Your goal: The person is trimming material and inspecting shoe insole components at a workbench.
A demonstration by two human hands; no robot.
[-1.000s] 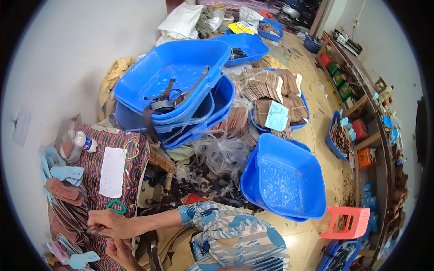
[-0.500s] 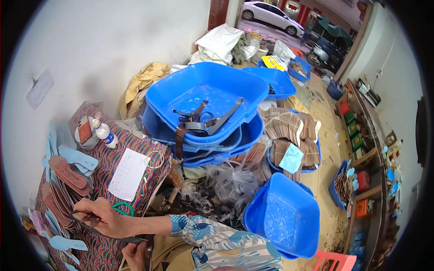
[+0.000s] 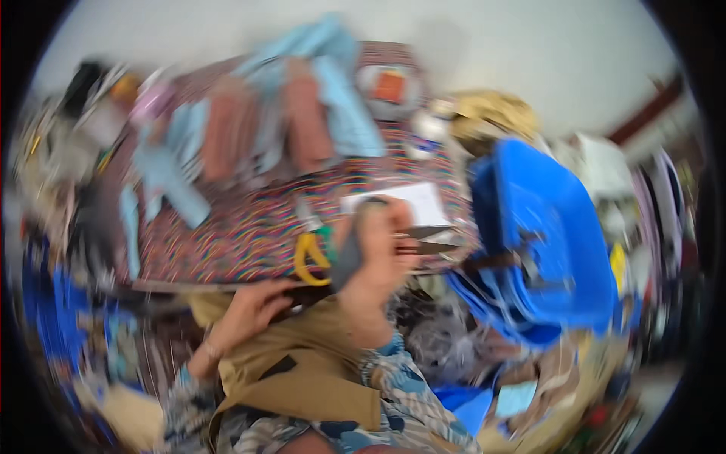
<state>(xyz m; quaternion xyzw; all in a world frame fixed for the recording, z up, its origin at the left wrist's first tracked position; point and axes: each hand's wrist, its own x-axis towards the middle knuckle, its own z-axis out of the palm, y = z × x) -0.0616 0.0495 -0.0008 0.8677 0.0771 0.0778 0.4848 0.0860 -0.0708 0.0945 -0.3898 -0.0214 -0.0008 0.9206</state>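
My right hand (image 3: 374,253) is raised over the front of a cloth-covered table (image 3: 227,253), its fingers closed on a dark grey strip (image 3: 349,261) that hangs beside the palm. Motion blur hides the strip's ends. Low at the table's front edge, above my lap, my left hand (image 3: 246,312) has its fingers apart, with nothing seen in it. Between the hands lie scissors (image 3: 308,261) with a yellow handle; a green handle part (image 3: 327,240) shows beside it. White paper (image 3: 423,203) lies behind my right hand.
Brown shaped pieces (image 3: 306,113) and light-blue pieces (image 3: 348,106) are piled at the table's back. A bottle (image 3: 432,127) stands at its right. Stacked blue tubs (image 3: 560,234) holding dark strips adjoin the right side; clear plastic bags (image 3: 446,340) lie below them.
The view has swung left toward the table, and the tubs now sit at the right. My right hand still holds the dark strip. My left hand has come apart from it.
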